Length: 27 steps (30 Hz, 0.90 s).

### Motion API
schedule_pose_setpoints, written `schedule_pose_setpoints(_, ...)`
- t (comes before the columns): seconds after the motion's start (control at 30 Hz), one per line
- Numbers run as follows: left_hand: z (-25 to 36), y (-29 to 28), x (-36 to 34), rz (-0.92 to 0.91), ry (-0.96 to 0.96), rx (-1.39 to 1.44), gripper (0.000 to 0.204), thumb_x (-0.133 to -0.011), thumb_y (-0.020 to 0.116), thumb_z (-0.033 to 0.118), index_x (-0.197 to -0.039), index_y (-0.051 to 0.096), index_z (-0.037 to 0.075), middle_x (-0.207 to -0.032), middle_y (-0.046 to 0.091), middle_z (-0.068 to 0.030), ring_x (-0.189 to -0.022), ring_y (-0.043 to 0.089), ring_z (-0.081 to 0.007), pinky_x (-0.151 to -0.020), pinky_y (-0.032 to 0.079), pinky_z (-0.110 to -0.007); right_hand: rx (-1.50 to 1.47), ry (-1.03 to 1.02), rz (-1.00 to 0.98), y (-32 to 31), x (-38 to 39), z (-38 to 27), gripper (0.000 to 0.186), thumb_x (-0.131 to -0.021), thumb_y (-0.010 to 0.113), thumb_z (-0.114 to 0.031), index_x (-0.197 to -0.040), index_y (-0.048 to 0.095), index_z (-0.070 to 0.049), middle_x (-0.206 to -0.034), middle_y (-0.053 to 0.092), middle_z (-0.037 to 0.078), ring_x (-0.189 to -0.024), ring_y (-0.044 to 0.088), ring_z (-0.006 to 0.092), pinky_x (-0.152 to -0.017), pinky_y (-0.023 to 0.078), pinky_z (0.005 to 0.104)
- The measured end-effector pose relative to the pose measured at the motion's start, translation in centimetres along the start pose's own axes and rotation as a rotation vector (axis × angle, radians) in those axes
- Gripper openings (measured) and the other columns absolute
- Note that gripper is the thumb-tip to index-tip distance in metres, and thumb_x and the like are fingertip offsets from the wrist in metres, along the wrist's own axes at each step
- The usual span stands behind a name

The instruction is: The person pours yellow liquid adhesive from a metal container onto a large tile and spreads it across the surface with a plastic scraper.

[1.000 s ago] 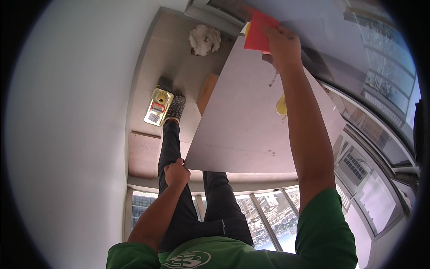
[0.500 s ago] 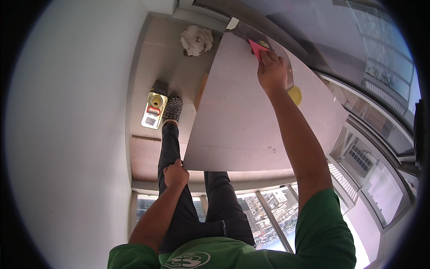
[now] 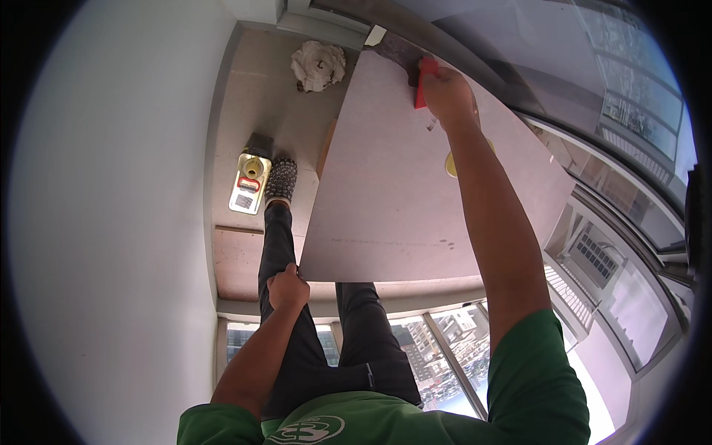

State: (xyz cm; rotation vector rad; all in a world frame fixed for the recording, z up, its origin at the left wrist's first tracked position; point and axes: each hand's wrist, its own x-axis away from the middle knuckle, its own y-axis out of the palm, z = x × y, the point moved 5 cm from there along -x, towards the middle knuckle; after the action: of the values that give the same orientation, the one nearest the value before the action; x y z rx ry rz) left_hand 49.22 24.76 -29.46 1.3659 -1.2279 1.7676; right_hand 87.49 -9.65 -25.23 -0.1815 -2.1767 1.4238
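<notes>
Inside my closed right hand [image 3: 451,96], a red spreader [image 3: 423,87] looks light, springy, best held along one edge; my left hand [image 3: 288,289] grips the stiff-looking board [image 3: 386,185] by its corner.

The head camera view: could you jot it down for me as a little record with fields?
Left hand: fingers closed on the near-left corner of the pale board
Right hand: holds a flat red scraper over the board's far part
Board marks: dark smear near the far edge; yellow patch, partly hidden by the right forearm
Floor, left: rectangular tin beside a patterned shoe; crumpled white bundle farther off
</notes>
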Motion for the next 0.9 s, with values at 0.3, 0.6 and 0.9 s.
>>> schedule_pose_setpoints(0.3, -0.1, 0.3, -0.2, -0.013, 0.006, 0.034, 0.026, -0.089, 0.057, 0.019, -0.114, 0.066, 0.012, -0.100, 0.072, -0.0171, -0.105, 0.065, -0.0380, -0.100, 0.046, -0.046, -0.154, 0.102, 0.027, -1.4, -2.6, 4.3, 0.033, -0.083, 0.053, -0.025, -0.097, 0.073, -0.003, -0.090, 0.072, 0.022, -0.087, 0.069, 0.0378, -0.080, 0.053, 0.0419)
schedule_pose_setpoints(0.6, -0.6, 0.4, -0.2, -0.020, -0.011, 0.050, 0.029, -0.089, 0.059, 0.020, -0.116, 0.066, 0.014, -0.105, 0.071, -0.0177, -0.110, 0.062, -0.0393, -0.100, 0.046, -0.047, -0.185, 0.073, 0.007, 0.2, -3.9, 0.3, 0.035, -0.083, 0.055, -0.027, -0.101, 0.073, -0.004, -0.094, 0.073, 0.021, -0.089, 0.070, 0.0376, -0.082, 0.053, 0.0424)
schedule_pose_setpoints(0.9, -0.6, 0.3, -0.2, -0.049, -0.024, 0.064, 0.030, -0.090, 0.059, 0.020, -0.118, 0.065, 0.013, -0.107, 0.070, -0.0173, -0.113, 0.061, -0.0385, -0.100, 0.047, -0.047, -0.182, 0.017, -0.126, 1.5, -3.1, -7.1, 0.034, -0.084, 0.054, -0.028, -0.100, 0.071, -0.003, -0.091, 0.072, 0.019, -0.086, 0.070, 0.0360, -0.078, 0.054, 0.0430)
